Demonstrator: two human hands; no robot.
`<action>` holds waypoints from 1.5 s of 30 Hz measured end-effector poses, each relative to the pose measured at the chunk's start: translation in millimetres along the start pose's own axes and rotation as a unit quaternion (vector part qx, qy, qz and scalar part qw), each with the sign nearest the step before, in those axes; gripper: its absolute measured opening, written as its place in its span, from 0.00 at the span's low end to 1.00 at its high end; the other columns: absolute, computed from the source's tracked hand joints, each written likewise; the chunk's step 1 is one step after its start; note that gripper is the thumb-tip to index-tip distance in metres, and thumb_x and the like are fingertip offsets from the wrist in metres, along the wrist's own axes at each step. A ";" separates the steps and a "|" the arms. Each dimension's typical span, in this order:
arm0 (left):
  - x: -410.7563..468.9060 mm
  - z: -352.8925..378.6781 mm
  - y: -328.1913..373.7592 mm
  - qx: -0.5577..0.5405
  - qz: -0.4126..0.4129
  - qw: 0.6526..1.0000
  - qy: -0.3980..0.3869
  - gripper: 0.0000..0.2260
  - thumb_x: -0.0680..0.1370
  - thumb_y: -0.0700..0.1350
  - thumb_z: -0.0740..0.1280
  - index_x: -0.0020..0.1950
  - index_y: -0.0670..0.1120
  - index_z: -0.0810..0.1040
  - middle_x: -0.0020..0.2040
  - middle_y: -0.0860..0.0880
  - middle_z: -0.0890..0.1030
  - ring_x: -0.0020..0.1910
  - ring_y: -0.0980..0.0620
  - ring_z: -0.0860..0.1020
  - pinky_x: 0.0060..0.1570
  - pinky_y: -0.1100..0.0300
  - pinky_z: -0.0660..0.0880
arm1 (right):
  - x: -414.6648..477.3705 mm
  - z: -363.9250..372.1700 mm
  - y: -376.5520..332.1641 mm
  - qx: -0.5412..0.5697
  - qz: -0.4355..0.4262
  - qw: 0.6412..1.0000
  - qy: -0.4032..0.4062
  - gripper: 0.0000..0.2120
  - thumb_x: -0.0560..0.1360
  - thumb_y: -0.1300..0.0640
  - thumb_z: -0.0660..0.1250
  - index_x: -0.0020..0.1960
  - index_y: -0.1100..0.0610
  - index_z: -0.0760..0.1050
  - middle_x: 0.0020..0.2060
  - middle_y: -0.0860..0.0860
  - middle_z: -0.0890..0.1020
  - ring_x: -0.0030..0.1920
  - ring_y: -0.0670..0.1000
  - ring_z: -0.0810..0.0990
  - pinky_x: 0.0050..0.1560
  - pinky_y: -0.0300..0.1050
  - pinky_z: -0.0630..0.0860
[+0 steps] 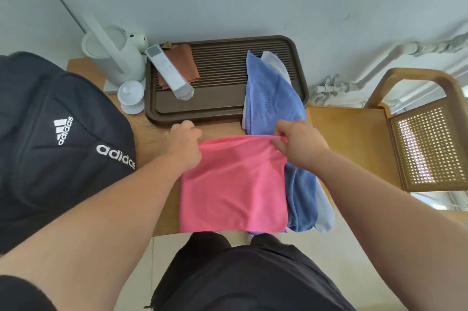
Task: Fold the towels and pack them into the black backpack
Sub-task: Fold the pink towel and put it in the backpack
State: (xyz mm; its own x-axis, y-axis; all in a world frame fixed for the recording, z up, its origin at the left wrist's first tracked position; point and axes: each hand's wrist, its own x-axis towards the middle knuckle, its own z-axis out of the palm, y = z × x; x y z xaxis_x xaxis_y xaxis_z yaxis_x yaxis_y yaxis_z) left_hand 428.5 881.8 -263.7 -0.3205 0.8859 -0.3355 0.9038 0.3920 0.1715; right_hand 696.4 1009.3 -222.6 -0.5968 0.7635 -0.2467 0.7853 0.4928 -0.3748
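A pink towel (233, 184) lies folded over on the wooden table (157, 133) in front of me. My left hand (183, 144) pinches its far left corner and my right hand (296, 143) pinches its far right corner. A blue towel (271, 97) lies to the right, running from the brown tray down under the pink towel's right side, with a pale towel (274, 62) beneath it. The black backpack (50, 148) with white lettering stands at the left, beside my left forearm.
A brown slatted tray (222, 97) at the back holds a white remote (169, 72) and a rust cloth (187, 62). A white kettle (111, 54) and a small lidded cup (130, 96) stand at back left. A wooden chair (417, 138) with a cane back is at right.
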 end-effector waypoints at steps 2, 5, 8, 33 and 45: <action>-12.4 -9.3 3.9 -0.097 0.001 0.995 -0.001 0.12 0.68 0.36 0.65 0.35 0.50 0.65 0.40 0.52 0.71 0.44 0.43 0.73 0.37 0.54 0.65 | -0.7 -10.1 5.4 0.045 0.005 0.999 -0.006 0.07 0.77 0.50 0.68 0.44 0.52 0.73 0.36 0.47 0.78 0.46 0.53 0.74 0.43 0.49 0.73; -31.5 -32.7 11.4 -0.207 -0.025 0.978 0.016 0.13 0.69 0.31 0.63 0.43 0.49 0.70 0.38 0.51 0.75 0.38 0.47 0.72 0.32 0.57 0.64 | -1.8 -27.8 9.9 0.105 0.009 0.994 -0.011 0.05 0.77 0.52 0.70 0.44 0.50 0.75 0.37 0.45 0.80 0.42 0.51 0.78 0.40 0.43 0.70; -46.0 -55.2 15.3 -0.208 -0.058 0.976 0.020 0.14 0.71 0.32 0.67 0.51 0.48 0.81 0.46 0.51 0.81 0.44 0.50 0.78 0.37 0.59 0.72 | -4.2 -43.6 11.6 0.094 -0.002 0.995 -0.026 0.06 0.78 0.53 0.69 0.54 0.48 0.81 0.48 0.45 0.84 0.51 0.50 0.81 0.52 0.45 0.76; 7.2 -65.8 -19.4 -0.002 -0.025 0.998 0.061 0.09 0.78 0.38 0.60 0.42 0.50 0.76 0.44 0.49 0.71 0.40 0.45 0.74 0.41 0.48 0.76 | 68.2 -44.7 -38.7 -0.172 0.071 0.973 -0.138 0.06 0.78 0.64 0.62 0.43 0.56 0.75 0.43 0.52 0.77 0.45 0.58 0.74 0.46 0.48 0.74; -23.2 -8.8 -36.5 -0.082 -0.015 0.992 0.094 0.08 0.81 0.45 0.62 0.46 0.45 0.78 0.49 0.48 0.73 0.41 0.44 0.76 0.40 0.47 0.76 | 5.2 16.5 -7.4 -0.045 0.025 0.998 -0.033 0.04 0.77 0.56 0.65 0.48 0.53 0.78 0.48 0.49 0.75 0.42 0.57 0.79 0.41 0.52 0.77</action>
State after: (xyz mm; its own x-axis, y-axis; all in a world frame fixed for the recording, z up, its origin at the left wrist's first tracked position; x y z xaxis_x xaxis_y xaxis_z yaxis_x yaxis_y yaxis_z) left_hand 400.4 849.1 -254.0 -0.4077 0.8977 -0.1670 0.8400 0.4404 0.3170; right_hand 684.8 1002.8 -235.9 -0.5640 0.7605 -0.3219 0.8240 0.4924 -0.2804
